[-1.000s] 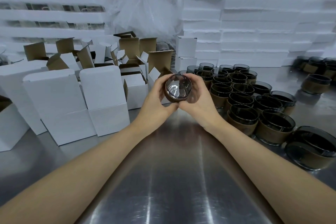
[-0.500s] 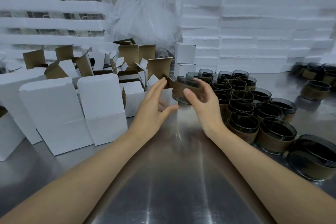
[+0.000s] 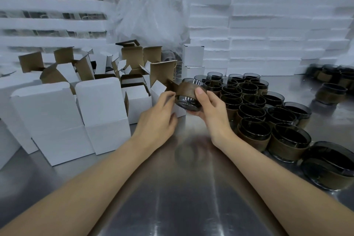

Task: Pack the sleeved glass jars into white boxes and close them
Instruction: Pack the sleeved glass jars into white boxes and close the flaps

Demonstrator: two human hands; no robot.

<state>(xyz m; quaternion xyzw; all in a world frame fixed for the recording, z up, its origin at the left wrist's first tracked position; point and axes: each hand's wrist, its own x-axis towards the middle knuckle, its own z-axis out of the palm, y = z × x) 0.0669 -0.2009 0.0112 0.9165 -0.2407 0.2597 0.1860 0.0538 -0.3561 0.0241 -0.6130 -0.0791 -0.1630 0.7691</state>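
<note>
My right hand (image 3: 209, 109) grips a smoked glass jar (image 3: 188, 99) with a brown cardboard sleeve, held tilted above the steel table, its base toward me. My left hand (image 3: 158, 116) is at the jar's left side, fingertips touching the sleeve's edge. Just beyond the jar stands a small open white box (image 3: 138, 101) with its flaps up. Several more sleeved jars (image 3: 252, 113) stand in rows to the right.
Several open white boxes (image 3: 99, 113) with brown insides crowd the left of the steel table (image 3: 182, 188). Stacked white foam trays (image 3: 268, 34) and a plastic bag (image 3: 149, 15) fill the back. More jars (image 3: 330, 93) sit at the far right.
The jar went from both hands, base toward me, to my right hand alone. It now sits lower and tilted, and my left hand has come back to touch its sleeve.
</note>
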